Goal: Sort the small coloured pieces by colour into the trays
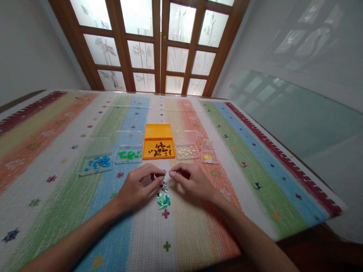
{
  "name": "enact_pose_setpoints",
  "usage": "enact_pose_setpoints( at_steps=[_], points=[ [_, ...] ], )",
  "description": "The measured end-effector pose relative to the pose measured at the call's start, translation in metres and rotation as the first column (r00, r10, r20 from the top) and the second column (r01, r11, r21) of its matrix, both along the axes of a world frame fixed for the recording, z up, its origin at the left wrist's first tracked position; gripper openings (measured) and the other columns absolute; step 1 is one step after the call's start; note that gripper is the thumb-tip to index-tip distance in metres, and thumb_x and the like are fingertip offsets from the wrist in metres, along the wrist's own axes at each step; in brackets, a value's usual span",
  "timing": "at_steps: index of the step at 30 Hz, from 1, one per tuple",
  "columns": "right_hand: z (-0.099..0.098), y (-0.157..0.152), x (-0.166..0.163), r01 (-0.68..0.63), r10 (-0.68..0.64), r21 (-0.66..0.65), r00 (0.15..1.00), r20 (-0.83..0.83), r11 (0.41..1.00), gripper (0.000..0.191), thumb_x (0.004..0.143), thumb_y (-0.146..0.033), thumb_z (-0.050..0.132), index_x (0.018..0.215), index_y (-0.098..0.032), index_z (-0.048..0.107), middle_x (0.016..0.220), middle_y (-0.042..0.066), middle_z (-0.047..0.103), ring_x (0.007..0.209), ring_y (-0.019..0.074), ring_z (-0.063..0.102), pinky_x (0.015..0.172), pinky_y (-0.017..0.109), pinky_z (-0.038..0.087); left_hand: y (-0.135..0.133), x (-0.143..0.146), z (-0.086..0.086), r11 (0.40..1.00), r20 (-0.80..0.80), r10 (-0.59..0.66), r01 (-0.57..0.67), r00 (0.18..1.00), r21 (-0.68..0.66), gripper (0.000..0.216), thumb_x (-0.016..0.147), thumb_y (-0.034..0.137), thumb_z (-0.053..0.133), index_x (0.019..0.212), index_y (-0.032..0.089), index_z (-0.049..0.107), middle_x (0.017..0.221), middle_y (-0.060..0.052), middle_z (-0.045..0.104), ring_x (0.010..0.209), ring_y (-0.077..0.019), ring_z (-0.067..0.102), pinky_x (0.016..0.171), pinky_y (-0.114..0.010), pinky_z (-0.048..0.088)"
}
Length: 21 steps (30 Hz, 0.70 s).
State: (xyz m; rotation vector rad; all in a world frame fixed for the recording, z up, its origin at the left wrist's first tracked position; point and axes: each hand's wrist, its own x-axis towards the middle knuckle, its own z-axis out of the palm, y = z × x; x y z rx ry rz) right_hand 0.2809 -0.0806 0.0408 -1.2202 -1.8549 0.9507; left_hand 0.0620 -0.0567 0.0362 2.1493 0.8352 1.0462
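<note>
My left hand [138,188] and my right hand [192,181] rest on the striped table mat [83,220], fingertips almost meeting over a small heap of mixed tiny bricks [163,199]. Both hands have curled, pinched fingers; what they pinch is too small to make out. Beyond them stands a row of open boxes: blue pieces in a clear box [96,163], green pieces [128,154], dark brown pieces in an orange box [158,148], cream pieces [186,152], and yellow pieces in a small clear box [207,156].
The mat covers a table whose right edge [291,163] and front edge lie close by. A wooden door with frosted glass panes [153,41] stands behind the table. White walls flank both sides.
</note>
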Motion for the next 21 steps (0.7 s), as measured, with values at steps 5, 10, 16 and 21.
enact_pose_setpoints(
  at_steps=[5,10,16,21],
  points=[
    [0.002,0.001,0.001,0.030,-0.030,0.000,0.997,0.072,1.000,0.019,0.095,-0.029,0.057,0.091,-0.016,0.070,0.074,0.001,0.068,0.065,0.0123,0.057,0.062,0.025,0.042,0.026,-0.029,0.004,0.952,-0.059,0.268,-0.254,0.962,0.173,0.014,0.092,0.030,0.061,0.097,0.022,0.071,0.088,-0.003,0.073,0.075,-0.0170,0.065,0.074,-0.032,0.054],
    [0.001,0.001,0.000,0.029,-0.030,0.006,0.997,0.075,1.000,0.017,0.095,-0.028,0.058,0.088,-0.016,0.069,0.073,0.001,0.067,0.065,0.0123,0.057,0.062,0.025,0.042,0.055,-0.063,0.003,0.859,-0.171,0.492,-0.445,0.854,0.253,0.020,0.091,0.037,0.058,0.097,0.024,0.072,0.089,-0.003,0.074,0.071,-0.0188,0.062,0.074,-0.034,0.053],
    [0.000,0.002,0.000,0.032,-0.035,0.028,0.995,0.094,0.999,0.016,0.094,-0.027,0.058,0.087,-0.016,0.068,0.073,0.000,0.066,0.065,0.0120,0.056,0.061,0.025,0.041,0.074,-0.069,-0.003,0.864,-0.231,0.485,-0.423,0.843,0.272,0.023,0.088,0.038,0.057,0.094,0.023,0.074,0.084,-0.005,0.074,0.068,-0.0205,0.061,0.071,-0.036,0.051],
    [0.001,0.002,0.001,0.034,-0.039,0.042,0.990,0.135,0.999,0.015,0.094,-0.025,0.058,0.086,-0.017,0.068,0.074,0.001,0.067,0.066,0.0121,0.056,0.062,0.025,0.041,0.084,-0.063,-0.008,0.892,-0.283,0.429,-0.352,0.858,0.283,0.022,0.087,0.036,0.056,0.087,0.026,0.076,0.085,-0.006,0.075,0.080,-0.0255,0.066,0.080,-0.041,0.053]
  ],
)
